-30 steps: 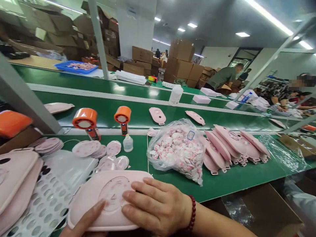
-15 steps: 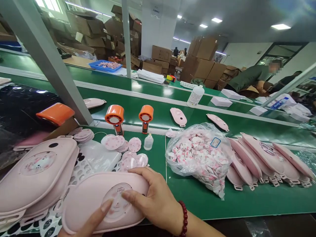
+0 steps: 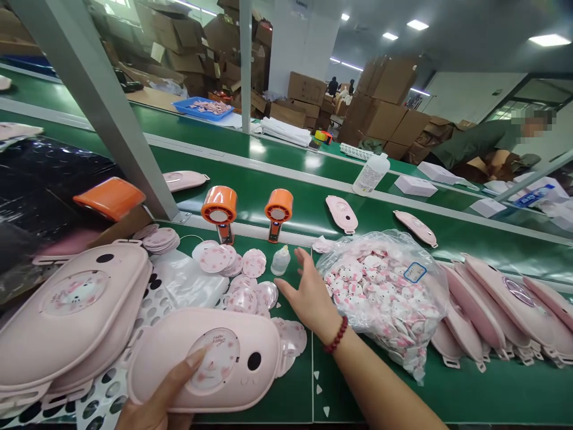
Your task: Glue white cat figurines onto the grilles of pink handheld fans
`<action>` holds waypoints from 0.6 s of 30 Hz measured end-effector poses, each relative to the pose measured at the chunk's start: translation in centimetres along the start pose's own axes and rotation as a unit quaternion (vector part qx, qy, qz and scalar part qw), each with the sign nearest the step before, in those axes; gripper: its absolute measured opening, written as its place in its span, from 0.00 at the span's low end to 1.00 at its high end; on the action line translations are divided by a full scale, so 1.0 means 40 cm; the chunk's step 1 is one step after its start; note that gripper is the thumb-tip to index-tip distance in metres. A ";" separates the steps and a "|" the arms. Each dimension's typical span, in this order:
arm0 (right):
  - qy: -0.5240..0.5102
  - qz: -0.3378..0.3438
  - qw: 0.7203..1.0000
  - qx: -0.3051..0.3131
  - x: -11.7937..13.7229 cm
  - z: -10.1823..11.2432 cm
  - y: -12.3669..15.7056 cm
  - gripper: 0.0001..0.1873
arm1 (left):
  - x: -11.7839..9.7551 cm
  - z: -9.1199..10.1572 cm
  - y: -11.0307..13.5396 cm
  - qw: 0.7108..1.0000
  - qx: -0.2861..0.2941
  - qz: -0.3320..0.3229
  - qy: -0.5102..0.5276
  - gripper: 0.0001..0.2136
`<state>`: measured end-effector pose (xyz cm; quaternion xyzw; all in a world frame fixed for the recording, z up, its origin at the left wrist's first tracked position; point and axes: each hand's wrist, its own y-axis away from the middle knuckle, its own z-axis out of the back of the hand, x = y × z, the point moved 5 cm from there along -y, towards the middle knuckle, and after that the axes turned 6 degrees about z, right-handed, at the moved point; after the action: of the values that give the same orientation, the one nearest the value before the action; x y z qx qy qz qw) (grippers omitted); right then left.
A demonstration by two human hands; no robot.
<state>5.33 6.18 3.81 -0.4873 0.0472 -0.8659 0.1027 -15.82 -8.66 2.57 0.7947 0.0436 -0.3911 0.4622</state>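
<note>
My left hand (image 3: 168,388) grips a pink oval plastic case (image 3: 156,334) at its near side, thumb lying on the case's round printed disc (image 3: 219,361). A black dot marks the case's right end. Off the case, my right hand (image 3: 308,292) is open, thumb and fingers apart, with nothing in it. Just left of its fingertips stands a small squeeze bottle (image 3: 280,261) with a thin tip. To its right lies a clear bag (image 3: 389,298) full of white and pink cat-shaped pieces. Round printed discs (image 3: 244,297) lie loose behind the held case.
More pink cases are stacked at left (image 3: 107,280) and leaned in a row at right (image 3: 496,298). Two orange handheld fans (image 3: 219,206) stand by the rail. A slanted metal post (image 3: 102,113) rises at left. A white bottle (image 3: 370,174) stands on the green belt.
My right hand has left the case and moved away to the right and up, opening beside the squeeze bottle. The left hand still holds the case. The view has shifted a little.
</note>
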 end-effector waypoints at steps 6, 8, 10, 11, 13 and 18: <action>-0.027 0.030 0.998 0.039 -0.012 -0.039 -0.059 0.19 | -0.004 -0.007 0.003 1.000 0.001 -0.008 0.006 0.38; -0.047 0.053 0.997 0.036 0.011 -0.016 -0.036 0.19 | -0.010 -0.004 0.008 1.000 -0.012 -0.022 0.016 0.37; -0.064 0.098 0.993 0.033 0.045 0.021 0.008 0.21 | -0.016 0.001 0.013 0.998 -0.030 -0.037 0.028 0.36; -0.075 0.129 0.988 0.031 0.065 0.042 0.036 0.22 | -0.017 0.004 0.016 0.998 -0.037 -0.041 0.029 0.35; -0.116 0.182 0.976 0.020 0.104 0.082 0.093 0.24 | -0.015 0.009 0.018 0.999 -0.033 -0.038 0.020 0.33; -0.287 0.112 0.951 -0.015 0.156 0.124 0.182 0.19 | -0.010 0.017 0.024 0.995 0.010 -0.096 -0.037 0.28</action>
<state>7.37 -2.23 10.24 -0.7083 0.0827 -0.6718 0.2006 -16.08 -9.61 3.35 0.7763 0.0986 -0.4637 0.4155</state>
